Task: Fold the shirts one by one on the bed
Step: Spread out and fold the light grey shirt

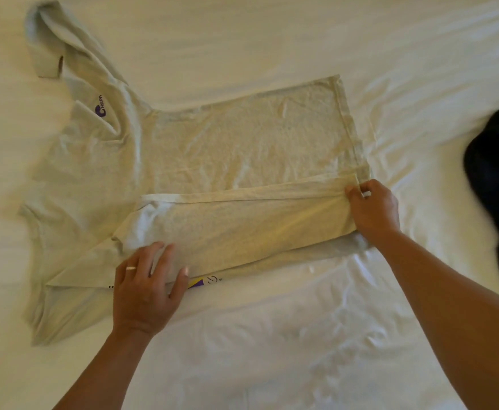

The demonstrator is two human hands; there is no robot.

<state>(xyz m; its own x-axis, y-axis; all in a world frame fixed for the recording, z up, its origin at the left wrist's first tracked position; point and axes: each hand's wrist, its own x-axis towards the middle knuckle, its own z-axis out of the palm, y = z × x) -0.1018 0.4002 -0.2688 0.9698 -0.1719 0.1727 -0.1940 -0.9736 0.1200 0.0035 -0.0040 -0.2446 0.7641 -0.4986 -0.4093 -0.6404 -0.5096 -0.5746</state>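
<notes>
Two bare hands work a pale grey shirt spread flat on the bed.

Nearest, the left hand, ring on one finger, lies with straight spread fingers pressing the folded-over near side panel; a purple-and-yellow print peeks out under its thumb, mostly hidden. Farther right, the right hand has its grip pinched on the hem corner of that panel. Beyond, the collar label reads blurred. A dark garment is cut off at the right edge.
</notes>
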